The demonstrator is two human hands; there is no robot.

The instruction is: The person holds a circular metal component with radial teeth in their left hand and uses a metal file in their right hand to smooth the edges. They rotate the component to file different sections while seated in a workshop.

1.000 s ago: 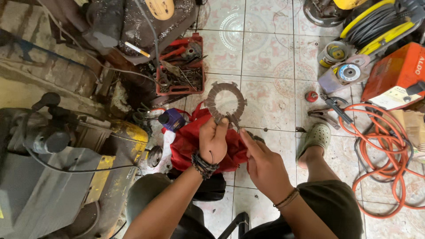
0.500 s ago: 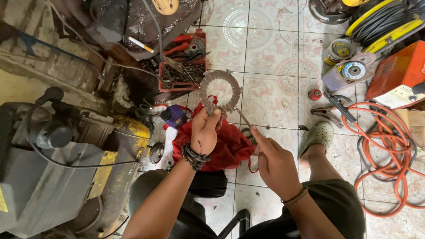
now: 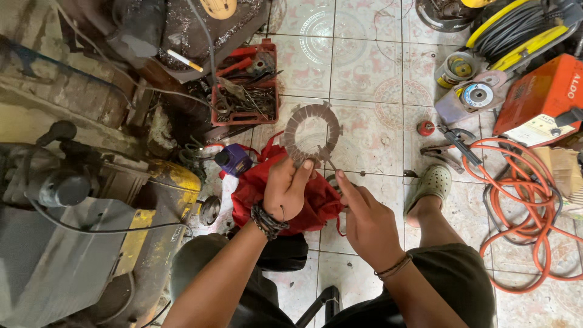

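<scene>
While the left hand [image 3: 286, 189] pinches it, the ring disc [image 3: 311, 135] looks grey, toothed, hollow.

The toothed ring [image 3: 311, 132] looks like dull grey metal, the red bag [image 3: 306, 197] soft matt cloth, the floor tiles [image 3: 364, 67] glossy.

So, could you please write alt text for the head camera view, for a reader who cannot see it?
Seen from above, a seated person's left hand holds up a flat metal ring with notched edges, while the right hand reaches toward it. A red cloth bag lies below on the tiled floor, with a red tool tray and an orange hose nearby.
</scene>
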